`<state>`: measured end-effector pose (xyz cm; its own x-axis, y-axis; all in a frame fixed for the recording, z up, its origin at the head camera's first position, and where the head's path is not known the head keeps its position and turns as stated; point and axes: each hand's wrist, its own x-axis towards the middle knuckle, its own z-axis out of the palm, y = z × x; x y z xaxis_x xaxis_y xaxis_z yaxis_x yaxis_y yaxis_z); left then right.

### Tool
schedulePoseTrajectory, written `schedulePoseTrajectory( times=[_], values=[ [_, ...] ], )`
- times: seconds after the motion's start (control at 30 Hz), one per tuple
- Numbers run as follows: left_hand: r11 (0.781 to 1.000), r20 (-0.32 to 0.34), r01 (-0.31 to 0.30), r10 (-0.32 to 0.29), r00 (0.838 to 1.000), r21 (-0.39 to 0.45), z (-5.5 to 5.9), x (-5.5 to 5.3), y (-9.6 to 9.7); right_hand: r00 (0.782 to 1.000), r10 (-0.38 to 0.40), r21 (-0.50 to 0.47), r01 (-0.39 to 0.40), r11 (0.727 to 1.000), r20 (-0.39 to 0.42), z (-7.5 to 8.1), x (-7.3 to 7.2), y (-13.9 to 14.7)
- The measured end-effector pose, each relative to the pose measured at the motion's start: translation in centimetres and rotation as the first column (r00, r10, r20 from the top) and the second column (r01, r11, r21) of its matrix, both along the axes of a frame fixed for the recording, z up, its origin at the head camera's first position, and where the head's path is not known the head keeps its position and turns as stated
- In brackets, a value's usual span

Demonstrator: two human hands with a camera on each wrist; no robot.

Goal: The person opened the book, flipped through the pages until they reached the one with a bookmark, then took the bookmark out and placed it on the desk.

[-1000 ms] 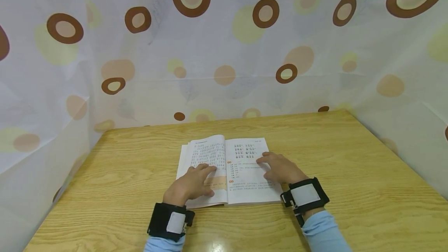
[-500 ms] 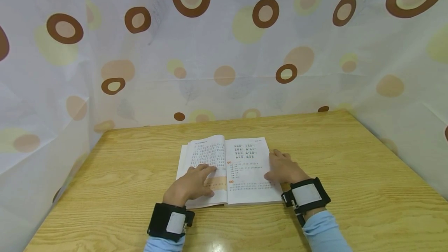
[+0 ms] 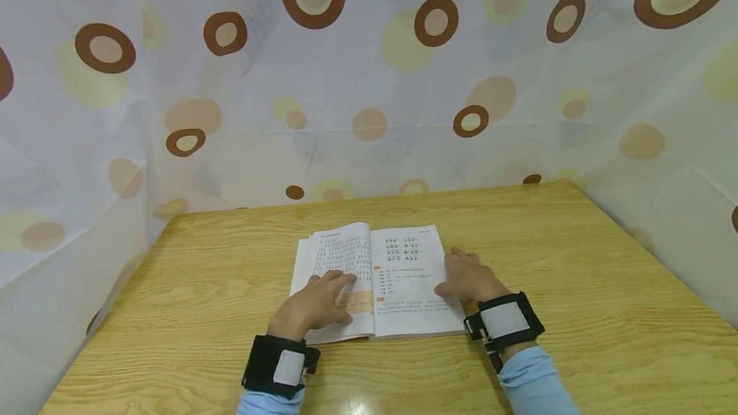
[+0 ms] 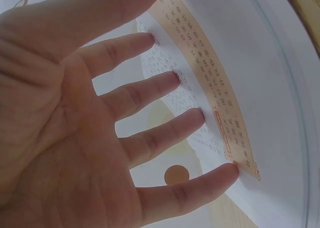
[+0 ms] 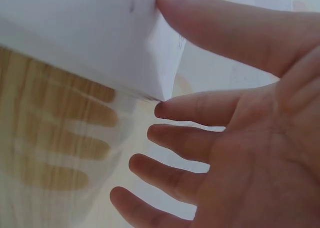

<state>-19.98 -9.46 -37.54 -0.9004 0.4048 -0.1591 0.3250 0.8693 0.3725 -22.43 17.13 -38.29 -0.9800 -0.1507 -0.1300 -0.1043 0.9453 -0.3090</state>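
Observation:
An open book with printed white pages lies on the wooden table. My left hand rests on the left page, fingers spread. The left wrist view shows the fingertips of that left hand on the paper, beside an orange band of text. At the book's right edge is my right hand. Its thumb rests on the right page. In the right wrist view the right hand has its index fingertip right at the page edge, its other fingers lying beyond the book, apart from one another.
A light wooden table carries the book. Behind it and along both sides hangs a white cloth with brown, peach and yellow spots. Each wrist wears a black strap with a white patch.
My right hand's fingers have drawn back from the right page to its outer edge, with the thumb still on the page. The left hand stays in place.

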Motion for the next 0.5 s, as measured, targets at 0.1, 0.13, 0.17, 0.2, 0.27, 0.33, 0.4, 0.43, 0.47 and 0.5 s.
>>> schedulePoseTrajectory(
  times=[0.1,0.13,0.17,0.2,0.27,0.33,0.4,0.43,0.47,0.5],
  values=[
    [1.0,-0.003,-0.003,0.003,1.0,-0.005,-0.02,-0.03,0.03,1.0,0.006,0.044,-0.005,0.999,-0.012,0.26,0.08,-0.1],
    [1.0,-0.004,-0.002,0.002,1.0,-0.006,-0.02,-0.04,0.03,1.0,0.008,0.055,-0.007,0.998,-0.017,0.37,0.12,-0.14],
    [1.0,-0.005,-0.004,0.004,1.0,-0.007,0.01,-0.04,0.04,1.0,0.011,0.064,-0.01,0.998,-0.02,0.48,0.15,-0.17],
    [1.0,-0.005,-0.003,0.003,1.0,-0.006,0.01,-0.04,0.04,1.0,0.014,0.07,-0.012,0.997,-0.022,0.56,0.18,-0.2],
    [1.0,-0.003,-0.003,0.003,1.0,-0.005,0.02,-0.03,0.06,0.999,0.022,0.075,-0.02,0.997,-0.028,0.65,0.22,-0.2],
    [1.0,0.0,-0.003,0.003,1.0,-0.004,0.03,-0.01,0.07,0.998,0.034,0.062,-0.03,0.998,-0.048,0.68,0.24,-0.14],
    [1.0,0.001,-0.003,0.003,1.0,-0.003,0.01,0.0,0.07,0.994,0.041,0.027,-0.039,0.999,-0.104,0.67,0.21,-0.03],
    [1.0,0.002,-0.003,0.003,1.0,-0.003,0.01,0.01,0.07,0.99,0.041,-0.006,-0.043,0.999,-0.136,0.65,0.18,0.04],
    [1.0,0.002,-0.002,0.002,1.0,-0.003,0.01,0.02,0.07,0.985,0.042,-0.044,-0.05,0.998,-0.168,0.63,0.12,0.13],
    [1.0,0.002,-0.001,0.001,1.0,-0.002,0.02,0.02,0.07,0.979,0.041,-0.082,-0.058,0.995,-0.198,0.63,0.08,0.22]
  ],
)
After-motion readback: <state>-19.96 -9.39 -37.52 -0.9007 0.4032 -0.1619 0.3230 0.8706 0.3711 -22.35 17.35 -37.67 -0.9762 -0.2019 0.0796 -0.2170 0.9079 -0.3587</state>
